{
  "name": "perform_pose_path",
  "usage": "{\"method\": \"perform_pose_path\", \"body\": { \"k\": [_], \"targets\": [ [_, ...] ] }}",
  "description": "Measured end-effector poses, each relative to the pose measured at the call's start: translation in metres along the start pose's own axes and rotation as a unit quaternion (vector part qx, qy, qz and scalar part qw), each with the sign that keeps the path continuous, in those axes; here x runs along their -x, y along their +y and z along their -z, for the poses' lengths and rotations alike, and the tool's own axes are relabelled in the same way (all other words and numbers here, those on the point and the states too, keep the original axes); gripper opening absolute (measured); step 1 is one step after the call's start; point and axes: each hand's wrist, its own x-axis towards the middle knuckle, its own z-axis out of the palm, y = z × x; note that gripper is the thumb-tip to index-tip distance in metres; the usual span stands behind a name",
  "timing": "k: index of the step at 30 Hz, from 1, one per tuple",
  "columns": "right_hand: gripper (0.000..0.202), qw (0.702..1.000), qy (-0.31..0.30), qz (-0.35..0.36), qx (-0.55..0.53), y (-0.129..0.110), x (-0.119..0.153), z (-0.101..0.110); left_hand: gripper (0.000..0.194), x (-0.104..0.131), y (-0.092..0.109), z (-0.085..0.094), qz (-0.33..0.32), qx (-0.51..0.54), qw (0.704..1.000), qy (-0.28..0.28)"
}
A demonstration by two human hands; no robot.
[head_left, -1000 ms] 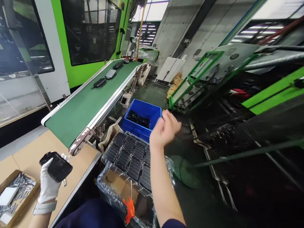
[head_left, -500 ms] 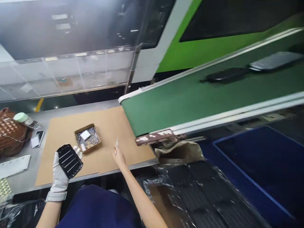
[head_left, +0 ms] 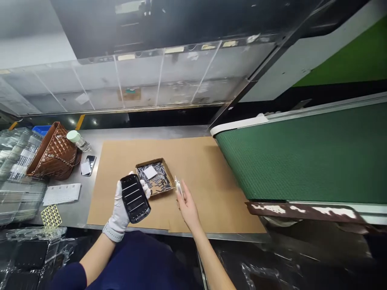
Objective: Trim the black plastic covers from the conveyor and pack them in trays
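My left hand (head_left: 120, 209), in a white glove, is closed around a black plastic casing (head_left: 135, 198) with several pale strips across its recessed face. The casing is tilted above the brown cardboard sheet. Beside it, a shallow cardboard box (head_left: 155, 177) contains many small dark rod-like pieces and a white square (head_left: 150, 172). My right hand (head_left: 188, 209) is bare and pinches a slim silvery tool (head_left: 178, 186) that looks like tweezers, just right of the box. Its tips are too blurred to show whether they grip anything.
Brown cardboard (head_left: 205, 181) covers the metal table. At left are a brown quilted handbag (head_left: 59, 155), a bottle (head_left: 79, 141), a phone (head_left: 89, 165), papers (head_left: 62, 193) and a sticker sheet (head_left: 51, 216). A green conveyor belt (head_left: 302, 157) borders the right side.
The view has swung left, bringing more of the table's left side into sight. My right hand is closer to the box. The casing stays in my left hand, turned more upright.
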Motion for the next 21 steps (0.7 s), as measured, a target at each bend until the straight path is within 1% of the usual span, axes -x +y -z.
{"method": "perform_pose_path", "body": {
  "k": [3,5,7,8,10,12,15,21],
  "targets": [
    [0.041,0.992,-0.099,0.042,-0.066,-0.077,0.02,-0.006,0.053,0.002,-0.002,-0.012,-0.006,-0.022,1.0,-0.018],
    [0.037,0.987,-0.114,0.073,-0.084,-0.116,0.028,-0.008,0.057,0.007,-0.007,-0.014,0.018,-0.029,0.999,-0.021],
    [0.037,0.986,-0.105,0.102,-0.075,-0.139,0.032,-0.009,0.062,0.013,-0.011,-0.015,0.04,-0.031,0.998,-0.021],
    [0.037,0.986,-0.102,0.114,-0.063,-0.145,0.032,-0.01,0.063,0.016,-0.013,-0.016,0.044,-0.032,0.998,-0.024],
    [0.038,0.985,-0.102,0.134,-0.037,-0.15,0.031,-0.011,0.064,0.02,-0.015,-0.019,0.03,-0.032,0.998,-0.035],
    [0.038,0.984,-0.097,0.147,-0.017,-0.151,0.031,-0.01,0.065,0.023,-0.017,-0.024,0.012,-0.031,0.998,-0.048],
    [0.038,0.983,-0.087,0.159,0.003,-0.153,0.031,-0.008,0.064,0.026,-0.018,-0.029,0.009,-0.027,0.998,-0.058],
    [0.039,0.979,-0.097,0.176,0.029,-0.158,0.034,-0.001,0.061,0.03,-0.021,-0.033,-0.001,-0.024,0.997,-0.079]
  ]
}}
